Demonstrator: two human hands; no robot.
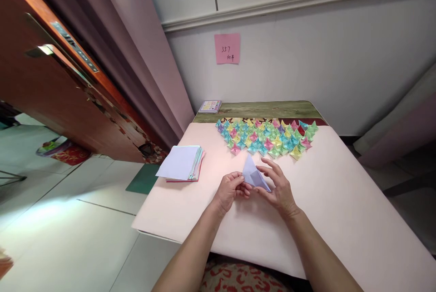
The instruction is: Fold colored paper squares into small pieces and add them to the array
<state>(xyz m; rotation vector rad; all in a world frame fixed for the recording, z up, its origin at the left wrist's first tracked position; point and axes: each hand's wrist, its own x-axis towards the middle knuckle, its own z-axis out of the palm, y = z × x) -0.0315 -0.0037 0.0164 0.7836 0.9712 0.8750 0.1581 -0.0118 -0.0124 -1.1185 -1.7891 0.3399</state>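
Observation:
A sheet of lavender origami paper [252, 177], folded to a pointed, partly opened shape, is held just over the table in front of me. My left hand [231, 188] pinches its left side between thumb and curled fingers. Around its right side is my right hand [277, 187], with the thumb at the lower right corner and fingertips against the upper right edge; the index finger stands off. Beyond the hands lie rows of small folded paper pieces [268, 143] in blue, green, yellow and pink. To the left is a stack of square paper [180, 163], lavender sheet uppermost.
The pale pink cover [323, 201] spreads over the table. A small printed packet [210, 106] rests at the far left corner. A pink note [227, 49] is stuck on the wall. Left of the table are a curtain [136, 47] and a wooden door [61, 69].

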